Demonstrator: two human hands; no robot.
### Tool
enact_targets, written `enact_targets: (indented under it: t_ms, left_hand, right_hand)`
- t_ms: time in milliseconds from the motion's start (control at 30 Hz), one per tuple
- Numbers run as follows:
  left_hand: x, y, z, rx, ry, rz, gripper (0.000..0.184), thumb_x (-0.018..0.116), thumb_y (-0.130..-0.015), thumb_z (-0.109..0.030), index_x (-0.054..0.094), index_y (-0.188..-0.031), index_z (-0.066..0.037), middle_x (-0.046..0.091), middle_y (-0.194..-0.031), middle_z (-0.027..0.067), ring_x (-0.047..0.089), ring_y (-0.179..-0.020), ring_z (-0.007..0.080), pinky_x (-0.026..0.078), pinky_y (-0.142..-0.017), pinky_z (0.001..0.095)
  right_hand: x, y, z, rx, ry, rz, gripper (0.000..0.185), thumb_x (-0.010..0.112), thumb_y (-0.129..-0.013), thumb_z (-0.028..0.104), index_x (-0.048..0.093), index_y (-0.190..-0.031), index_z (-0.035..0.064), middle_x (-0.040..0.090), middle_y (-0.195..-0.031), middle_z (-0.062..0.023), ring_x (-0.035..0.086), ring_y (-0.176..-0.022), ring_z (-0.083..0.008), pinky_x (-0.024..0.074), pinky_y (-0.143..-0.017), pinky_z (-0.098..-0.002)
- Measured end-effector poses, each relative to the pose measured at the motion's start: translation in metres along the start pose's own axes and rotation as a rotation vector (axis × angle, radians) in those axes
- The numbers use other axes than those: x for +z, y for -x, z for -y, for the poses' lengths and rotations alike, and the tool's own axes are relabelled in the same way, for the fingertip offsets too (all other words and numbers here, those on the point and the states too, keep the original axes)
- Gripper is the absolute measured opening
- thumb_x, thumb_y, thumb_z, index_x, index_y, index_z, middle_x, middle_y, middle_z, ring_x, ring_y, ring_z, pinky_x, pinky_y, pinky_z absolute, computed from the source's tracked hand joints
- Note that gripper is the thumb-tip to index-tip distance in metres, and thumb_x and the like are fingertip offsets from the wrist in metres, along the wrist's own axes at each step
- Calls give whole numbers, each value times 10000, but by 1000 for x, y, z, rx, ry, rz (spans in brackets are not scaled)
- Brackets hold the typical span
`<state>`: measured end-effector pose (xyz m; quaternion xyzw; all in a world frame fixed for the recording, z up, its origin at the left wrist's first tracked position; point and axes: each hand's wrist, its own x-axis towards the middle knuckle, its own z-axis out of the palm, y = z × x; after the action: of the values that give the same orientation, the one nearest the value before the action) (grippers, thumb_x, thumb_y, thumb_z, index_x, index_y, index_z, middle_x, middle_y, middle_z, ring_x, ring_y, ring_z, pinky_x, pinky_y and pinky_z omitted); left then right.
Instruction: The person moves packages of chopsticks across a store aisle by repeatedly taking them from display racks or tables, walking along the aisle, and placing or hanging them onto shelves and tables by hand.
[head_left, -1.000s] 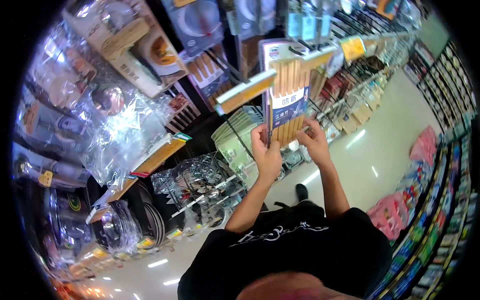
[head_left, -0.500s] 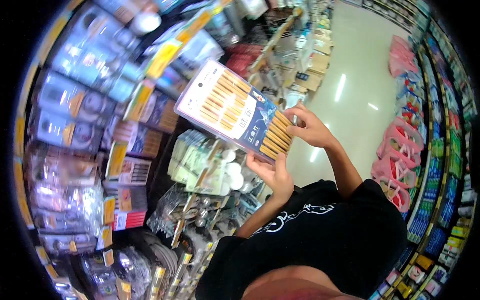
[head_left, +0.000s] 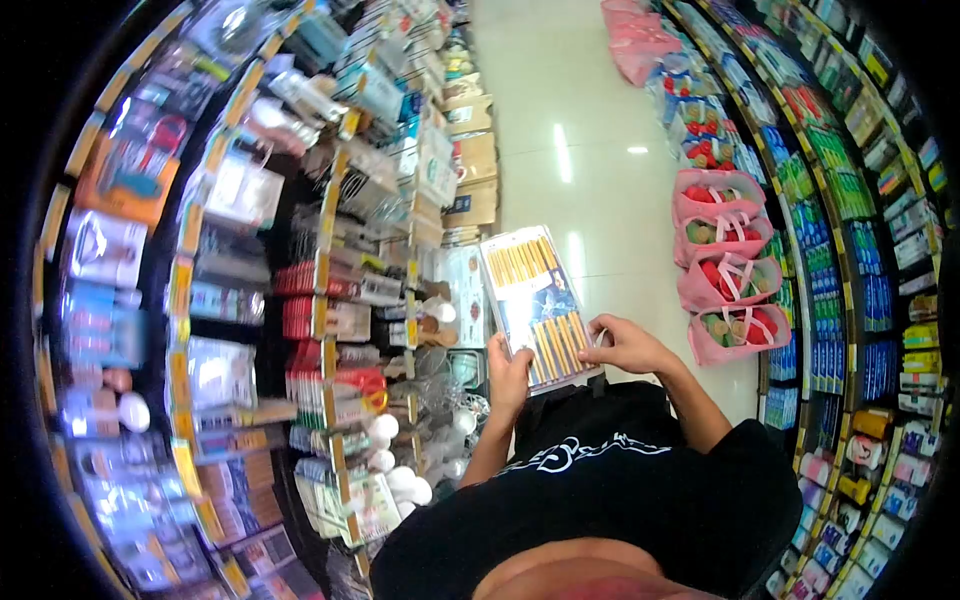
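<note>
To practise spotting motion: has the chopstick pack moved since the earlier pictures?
Yes: the chopstick pack has moved away from the shelf rack, now showing mostly against the aisle floor.

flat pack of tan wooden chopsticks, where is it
The pack is just right of centre in the head view, held between the left hand and right hand.

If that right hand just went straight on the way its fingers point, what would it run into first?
Most likely the pack of wooden chopsticks: the fingers of the right hand point at its right edge and seem to touch it, though the exact contact is hard to judge.
</note>
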<state>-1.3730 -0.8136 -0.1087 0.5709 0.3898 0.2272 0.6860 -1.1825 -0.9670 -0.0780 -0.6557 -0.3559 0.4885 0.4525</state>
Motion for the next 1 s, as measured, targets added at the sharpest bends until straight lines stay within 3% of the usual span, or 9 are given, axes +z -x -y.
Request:
enact_targets:
  t_ms: [100, 233, 400, 500, 533, 667, 800, 1000]
  left_hand:
    - [9, -58, -15, -65, 86, 123, 367, 540, -837, -42, 444, -1186, 19, 595, -1035, 95, 573, -895, 140, 463, -840, 265]
    - [15, -165, -41, 48, -4, 335, 368, 541, -836, -57, 474, -1185, 40, 590, -1074, 101, 561, -979, 160, 439, -911, 294]
    - [58, -301, -85, 199, -1, 424, 426, 533, -851, -79, 442, -1246, 55, 560, -1158, 116, 542, -1050, 170, 411, -959, 309]
    - [83, -371, -130, 165, 186, 493, 426, 531, -861, -92, 427, -1248, 54, 563, -1154, 120, 547, -1044, 163, 420, -953, 309]
    - [89, -392, -144, 157, 247, 518, 428, 530, -864, -96, 423, -1250, 54, 565, -1149, 121, 550, -1041, 161, 425, -949, 308]
    - [113, -458, -207, 193, 301, 510, 428, 541, -873, -113, 413, -1250, 44, 582, -1098, 114, 563, -1000, 153, 449, -901, 286]
    - [138, -520, -215, 268, 181, 417, 430, 573, -859, -73, 406, -1240, 35, 563, -1113, 111, 548, -1007, 149, 441, -909, 290]
    - [182, -623, -240, 156, 287, 311, 423, 574, -871, -31, 388, -1247, 26, 563, -1139, 123, 566, -1002, 156, 457, -908, 298]
  right_hand:
    - [-29, -15, 18, 34, -133, 48, 547, 833, -740, 205, 515, -1131, -8, 592, -826, -62, 561, -698, -107, 444, -598, -246]
    - [-69, -78, 25, 17, -194, 46, 589, 860, -684, 132, 482, -1116, 3, 596, -751, -68, 586, -681, -123, 453, -603, -237]
    - [-154, -175, 66, 18, -75, -49, 523, 836, -686, 62, 490, -1079, 61, 586, -853, -15, 590, -787, -108, 473, -689, -251]
    - [-198, -226, 109, -123, -341, -35, 492, 799, -700, -9, 470, -1060, 53, 565, -864, -11, 568, -801, -106, 464, -722, -247]
    - [-210, -243, 120, -190, -368, -28, 521, 763, -723, -57, 459, -1131, 60, 585, -949, -15, 569, -845, -111, 458, -774, -255]
    - [-241, -303, 149, -273, -454, -117, 626, 730, -745, -89, 405, -1257, 67, 617, -1099, -78, 591, -911, -132, 477, -819, -277]
    - [-278, -369, 139, -169, -573, -159, 644, 742, -720, -107, 404, -1243, 55, 660, -1059, -126, 647, -981, -177, 515, -836, -293]
    - [-365, -477, 144, -142, -627, -117, 576, 752, -716, -105, 417, -1159, 48, 675, -1003, -111, 662, -906, -160, 533, -759, -262]
